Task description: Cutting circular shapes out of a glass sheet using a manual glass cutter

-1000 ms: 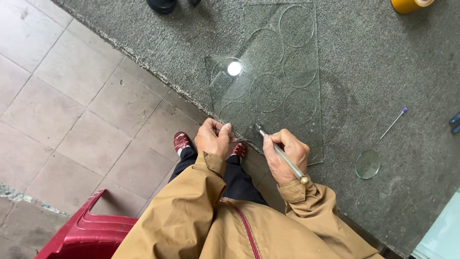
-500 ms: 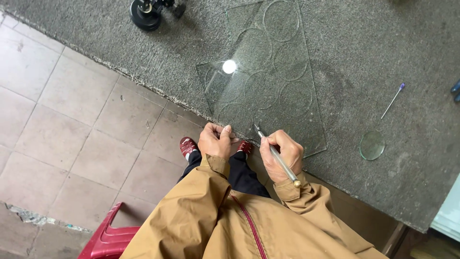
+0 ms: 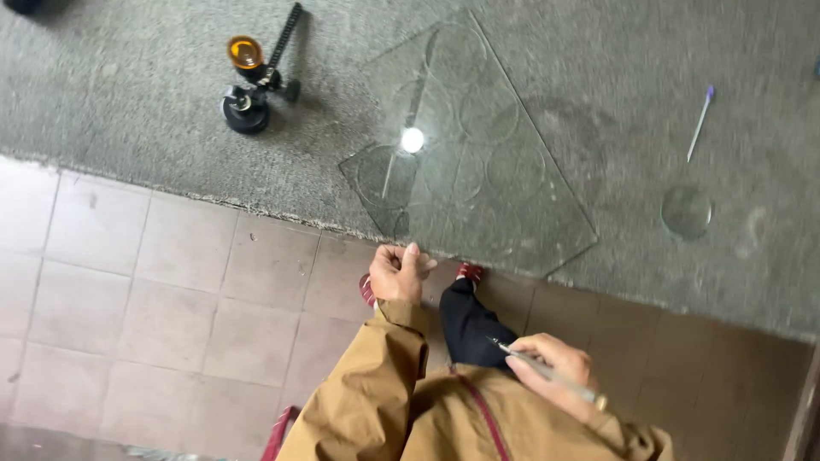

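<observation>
Clear glass sheet (image 3: 478, 171), glossy, smooth, one bright specular spot; faint circular score lines on surface. Separate glass disc (image 3: 686, 212), same clear glossy finish. Worktop covering (image 3: 154, 162) grey, felt- or carpet-like, matt, rough nap. Floor tiles (image 3: 171, 290) beige, matt ceramic look, dull grout lines. Circle-cutter tool (image 3: 256, 77): black base, matt, amber translucent knob, dark metal-looking bar. Thin tool (image 3: 547, 371) in right hand (image 3: 555, 363): metallic, satin sheen, brass-coloured end. Jacket sleeve (image 3: 376, 384) below left hand (image 3: 397, 273): tan woven cloth, matt, creased.
</observation>
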